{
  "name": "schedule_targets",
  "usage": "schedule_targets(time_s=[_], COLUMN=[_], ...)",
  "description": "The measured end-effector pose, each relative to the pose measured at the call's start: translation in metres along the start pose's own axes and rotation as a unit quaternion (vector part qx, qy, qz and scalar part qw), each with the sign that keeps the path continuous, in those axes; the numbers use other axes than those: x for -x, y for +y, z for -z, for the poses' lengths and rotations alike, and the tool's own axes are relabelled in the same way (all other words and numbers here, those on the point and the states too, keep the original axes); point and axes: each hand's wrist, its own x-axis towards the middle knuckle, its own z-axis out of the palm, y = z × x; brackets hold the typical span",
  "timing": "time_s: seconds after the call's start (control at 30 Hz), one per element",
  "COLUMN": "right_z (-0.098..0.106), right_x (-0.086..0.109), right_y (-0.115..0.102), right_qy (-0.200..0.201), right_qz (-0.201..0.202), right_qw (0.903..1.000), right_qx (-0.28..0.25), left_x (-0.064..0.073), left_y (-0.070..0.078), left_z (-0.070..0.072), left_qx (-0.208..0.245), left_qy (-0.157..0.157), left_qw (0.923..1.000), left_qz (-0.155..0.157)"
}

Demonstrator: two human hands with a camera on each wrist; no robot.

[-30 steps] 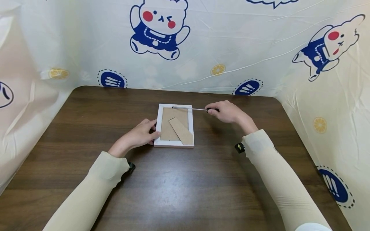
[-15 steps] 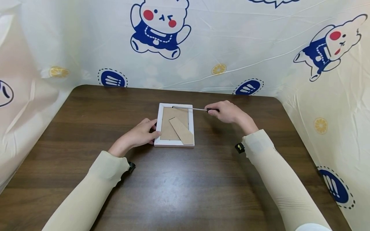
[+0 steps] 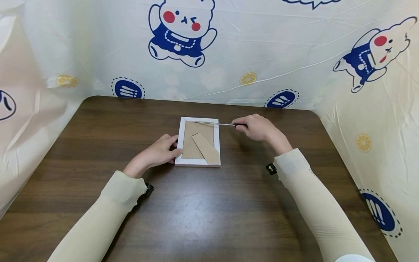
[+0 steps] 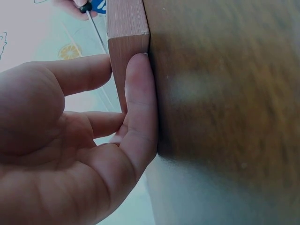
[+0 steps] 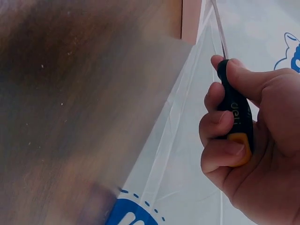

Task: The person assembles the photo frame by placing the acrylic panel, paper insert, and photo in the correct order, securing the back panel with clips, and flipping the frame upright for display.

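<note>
A white picture frame (image 3: 200, 162) lies face down on the table, its brown backing board (image 3: 191, 145) and slanted stand leg (image 3: 206, 148) facing up. My left hand (image 3: 158, 150) grips the frame's left edge, thumb on top and fingers along the side; the left wrist view shows the fingers against the frame's side (image 4: 127, 23). My right hand (image 3: 256, 126) holds a screwdriver (image 5: 236, 110) by its black and yellow handle, fingers curled round it. The metal shaft (image 3: 222, 124) reaches left across the frame's right edge, its tip at the top edge of the backing board.
The dark wooden table (image 3: 209, 214) extends around the frame on all sides. A printed curtain (image 3: 229, 47) hangs behind the table's far edge and along both sides. A round white object (image 3: 354, 258) shows at the bottom right, over the right sleeve.
Both hands and the frame stay nearly in place. The screwdriver's tip has shifted very slightly at the backing's top edge; the whole head view has drifted a little.
</note>
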Motion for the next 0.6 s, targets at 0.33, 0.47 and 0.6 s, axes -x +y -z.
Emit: schedule_targets(time_s=[0.33,0.47,0.6], right_z=[0.002,0.003,0.003], right_x=[0.008,0.010,0.013], right_y=[-0.012,-0.017,-0.023], right_qy=[0.067,0.077,0.080], right_qz=[0.052,0.065,0.072], right_qw=[0.9926,0.9900,0.9886], right_qx=[0.088,0.100,0.105], left_x=[0.001,0.001,0.001], left_y=[0.002,0.002,0.001], left_z=[0.000,0.000,0.000], left_qx=[0.001,0.002,0.002], left_qy=[0.000,-0.002,-0.001], left_qw=[1.0000,1.0000,1.0000], left_qz=[0.001,0.001,0.000])
